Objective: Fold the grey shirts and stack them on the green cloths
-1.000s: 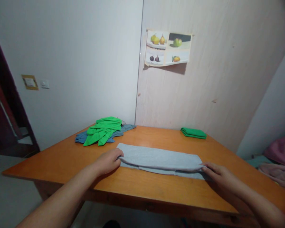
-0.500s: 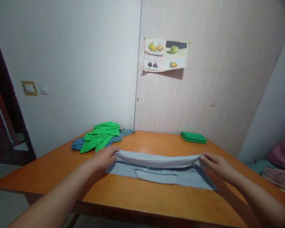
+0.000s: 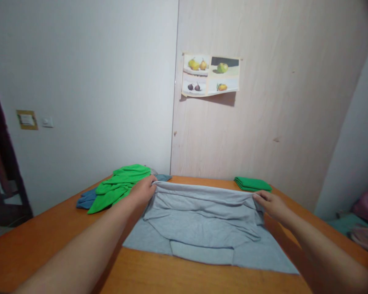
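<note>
A light grey shirt (image 3: pixel 199 228) lies across the wooden table in front of me, its near part flat and its far part lifted in soft folds. My left hand (image 3: pixel 145 188) pinches the far left corner of the raised edge. At the opposite end, my right hand (image 3: pixel 268 203) grips the same edge between thumb and fingers. The cloth stretches nearly straight between both hands. Along the near edge a rectangular flap-like section shows.
A loose heap with a bright green cloth (image 3: pixel 122 179) and a blue cloth (image 3: pixel 87 199) lies at the table's back left. Toward the back right sits a folded green cloth (image 3: pixel 253 183). The orange-brown table (image 3: pixel 147 275) meets the wall, where a fruit picture (image 3: pixel 211 75) hangs.
Both hands have moved up and away from me with the shirt's edge, so more of the grey cloth is spread out. The view has shifted slightly.
</note>
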The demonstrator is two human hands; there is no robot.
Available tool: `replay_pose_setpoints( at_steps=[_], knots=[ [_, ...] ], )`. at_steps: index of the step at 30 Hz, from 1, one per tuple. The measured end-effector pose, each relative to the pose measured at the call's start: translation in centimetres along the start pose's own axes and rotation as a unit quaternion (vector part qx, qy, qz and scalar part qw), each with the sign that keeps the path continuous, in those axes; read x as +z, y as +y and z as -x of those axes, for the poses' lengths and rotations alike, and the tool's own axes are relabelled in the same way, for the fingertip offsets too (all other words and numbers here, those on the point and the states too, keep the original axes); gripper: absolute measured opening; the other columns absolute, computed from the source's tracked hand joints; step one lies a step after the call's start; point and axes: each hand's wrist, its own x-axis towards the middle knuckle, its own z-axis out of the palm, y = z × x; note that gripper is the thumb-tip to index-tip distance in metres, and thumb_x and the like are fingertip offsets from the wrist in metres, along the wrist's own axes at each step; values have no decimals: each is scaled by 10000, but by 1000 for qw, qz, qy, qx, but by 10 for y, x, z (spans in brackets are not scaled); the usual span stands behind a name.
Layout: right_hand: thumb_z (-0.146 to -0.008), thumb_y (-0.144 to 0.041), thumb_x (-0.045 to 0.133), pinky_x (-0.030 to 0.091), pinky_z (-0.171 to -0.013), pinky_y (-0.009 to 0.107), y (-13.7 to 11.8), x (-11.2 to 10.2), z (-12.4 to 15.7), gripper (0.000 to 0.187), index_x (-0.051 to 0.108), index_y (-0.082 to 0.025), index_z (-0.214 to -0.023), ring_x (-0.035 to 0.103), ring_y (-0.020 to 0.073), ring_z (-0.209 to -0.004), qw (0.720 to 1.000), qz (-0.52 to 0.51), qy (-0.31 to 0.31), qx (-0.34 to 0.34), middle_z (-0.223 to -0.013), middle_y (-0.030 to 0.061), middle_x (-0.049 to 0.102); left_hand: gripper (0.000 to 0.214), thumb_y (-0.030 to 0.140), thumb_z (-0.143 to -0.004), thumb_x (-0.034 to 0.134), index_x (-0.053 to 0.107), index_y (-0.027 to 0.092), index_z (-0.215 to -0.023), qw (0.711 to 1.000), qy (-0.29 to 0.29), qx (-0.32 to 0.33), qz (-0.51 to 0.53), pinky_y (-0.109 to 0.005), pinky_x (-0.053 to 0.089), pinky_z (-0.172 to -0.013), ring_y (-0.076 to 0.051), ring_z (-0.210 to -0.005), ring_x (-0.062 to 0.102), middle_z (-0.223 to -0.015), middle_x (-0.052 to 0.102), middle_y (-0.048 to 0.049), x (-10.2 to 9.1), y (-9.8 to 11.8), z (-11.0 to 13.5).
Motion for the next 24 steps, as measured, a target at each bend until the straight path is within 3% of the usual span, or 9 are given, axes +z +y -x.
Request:
replay_pose_setpoints(
  at_steps=[6, 13, 24],
  knots=[
    [-813, -532, 526, 499, -738, 329, 24, 25, -25, 394, 726, -198, -871, 647, 255, -837, 1000, 13, -1, 14, -861, 54, 742, 175, 257, -876, 503, 631, 218, -990, 998, -15, -39, -39, -273, 435, -755, -217, -915, 632, -988, 708, -50, 28, -6, -24],
    [-792, -532, 540, 463, -668, 309, 43, 47, -40, 390, 715, -183, -795, 636, 240, -768, 999, 27, -16, 31, -787, 74, 727, 200, 278, -898, 509, 645, 235, -1039, 992, -43, -74, -92, -275, 452, -770, -218, -943, 651, -1028, 718, -49, 56, -17, -34],
    [-778, -498, 545, 394, -590, 279, 57, 63, -49, 350, 689, -189, -698, 595, 199, -665, 995, 65, -3, 77, -684, 53, 688, 287, 367, -930, 467, 651, 228, -1101, 981, -49, -93, -161, -356, 467, -838, -272, -973, 653, -1044, 711, -100, 80, -27, -39]
  ],
)
